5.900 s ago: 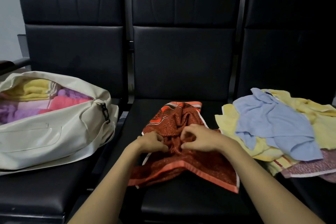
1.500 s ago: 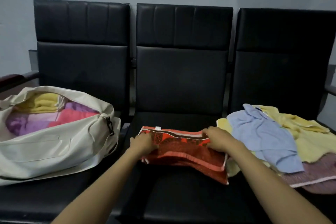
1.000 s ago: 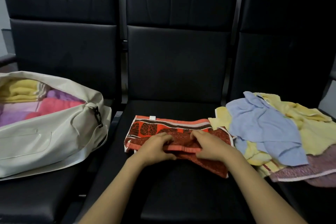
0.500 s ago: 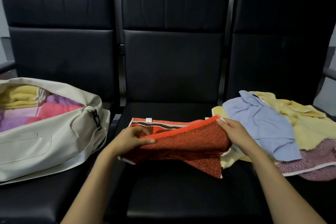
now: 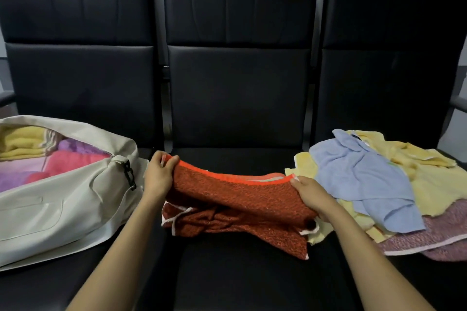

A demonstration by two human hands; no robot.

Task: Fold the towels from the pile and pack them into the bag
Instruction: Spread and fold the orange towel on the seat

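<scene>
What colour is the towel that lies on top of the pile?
The top towel is light blue, seen in the head view.

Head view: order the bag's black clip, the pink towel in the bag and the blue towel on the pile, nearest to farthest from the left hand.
From the left hand:
1. black clip, just to its left.
2. pink towel, farther left in the bag.
3. blue towel, far to the right.

No readable text, labels or signs
</scene>
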